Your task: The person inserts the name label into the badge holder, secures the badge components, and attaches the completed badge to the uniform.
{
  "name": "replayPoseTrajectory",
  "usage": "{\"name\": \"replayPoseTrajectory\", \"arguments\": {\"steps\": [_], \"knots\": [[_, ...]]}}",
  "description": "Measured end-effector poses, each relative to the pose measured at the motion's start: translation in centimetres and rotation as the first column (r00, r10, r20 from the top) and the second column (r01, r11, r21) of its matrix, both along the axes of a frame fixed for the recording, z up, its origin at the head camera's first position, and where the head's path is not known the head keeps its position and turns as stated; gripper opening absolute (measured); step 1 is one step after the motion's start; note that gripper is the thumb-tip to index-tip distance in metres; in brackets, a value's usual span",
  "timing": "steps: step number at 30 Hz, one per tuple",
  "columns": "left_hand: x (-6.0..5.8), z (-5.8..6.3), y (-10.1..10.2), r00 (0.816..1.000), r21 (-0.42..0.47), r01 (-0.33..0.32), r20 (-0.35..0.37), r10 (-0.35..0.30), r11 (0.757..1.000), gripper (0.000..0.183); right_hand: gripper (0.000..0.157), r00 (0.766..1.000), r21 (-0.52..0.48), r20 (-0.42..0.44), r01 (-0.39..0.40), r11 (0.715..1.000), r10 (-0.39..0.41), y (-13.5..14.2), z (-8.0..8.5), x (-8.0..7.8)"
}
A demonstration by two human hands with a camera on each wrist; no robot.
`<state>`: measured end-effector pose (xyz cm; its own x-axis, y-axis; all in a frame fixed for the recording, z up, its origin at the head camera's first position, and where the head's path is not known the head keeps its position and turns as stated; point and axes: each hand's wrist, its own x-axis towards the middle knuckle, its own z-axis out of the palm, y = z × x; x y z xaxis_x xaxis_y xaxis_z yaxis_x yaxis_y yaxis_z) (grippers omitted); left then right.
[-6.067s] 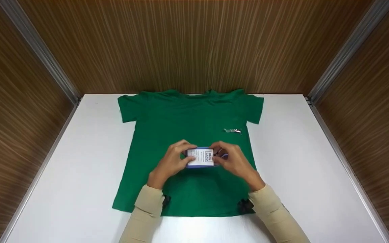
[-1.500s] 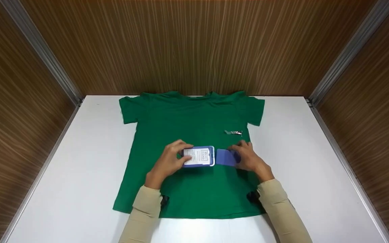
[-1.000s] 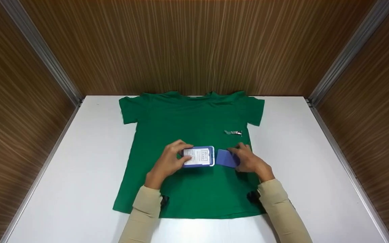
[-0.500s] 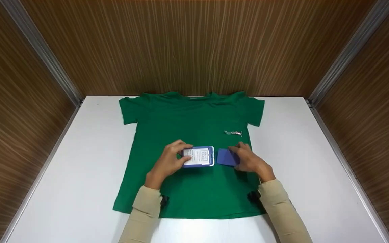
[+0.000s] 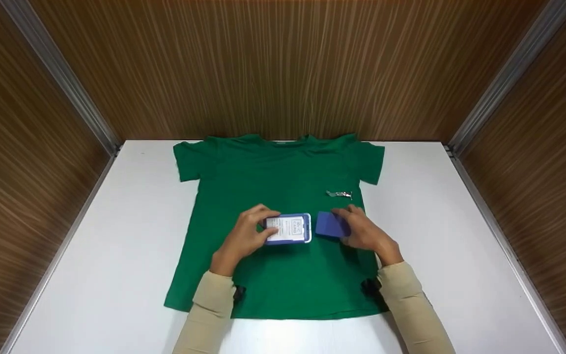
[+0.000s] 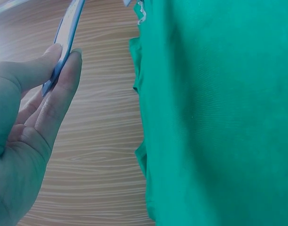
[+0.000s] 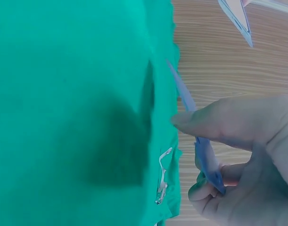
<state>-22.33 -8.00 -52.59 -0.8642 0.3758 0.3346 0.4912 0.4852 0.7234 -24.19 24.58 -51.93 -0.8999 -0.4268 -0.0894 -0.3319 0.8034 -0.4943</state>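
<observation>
My left hand (image 5: 246, 233) pinches a blue-edged badge holder (image 5: 288, 215) by its left end, between thumb and fingers. A white card printed with "CARD" (image 5: 290, 229) shows in the holder's face. Just to the right, my right hand (image 5: 364, 231) pinches a flat, plain blue rectangular piece (image 5: 331, 224), with a narrow gap between it and the holder. The right wrist view shows this blue piece (image 7: 207, 162) edge-on, thumb on one side and fingers on the other. Both items are held above a green T-shirt (image 5: 273, 182).
The T-shirt lies spread on a white table (image 5: 130, 236), neck toward the back. A small shiny badge clip (image 5: 339, 194) lies on its right chest area. Wood-grain panels (image 5: 283, 69) stand at the back and both sides.
Both hands held the holder about six seconds ago; the right hand has since moved right with the blue piece. Lately that piece has turned and risen slightly, while the left hand stays nearly still.
</observation>
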Motion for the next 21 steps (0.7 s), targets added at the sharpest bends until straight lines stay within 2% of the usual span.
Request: {"name": "replayPoseTrajectory", "arguments": {"steps": [9,21], "knots": [[0.1,0.0,0.0,1.000,-0.008,-0.003,-0.014,0.003,1.000,0.031,0.065,0.998,-0.062,-0.055,-0.005,0.998,0.001,0.3,0.5,0.2],[0.1,0.0,0.0,1.000,-0.008,-0.010,0.004,0.010,1.000,0.031,0.066,0.996,-0.130,-0.092,-0.003,0.992,-0.009,0.4,1.8,0.5]]}}
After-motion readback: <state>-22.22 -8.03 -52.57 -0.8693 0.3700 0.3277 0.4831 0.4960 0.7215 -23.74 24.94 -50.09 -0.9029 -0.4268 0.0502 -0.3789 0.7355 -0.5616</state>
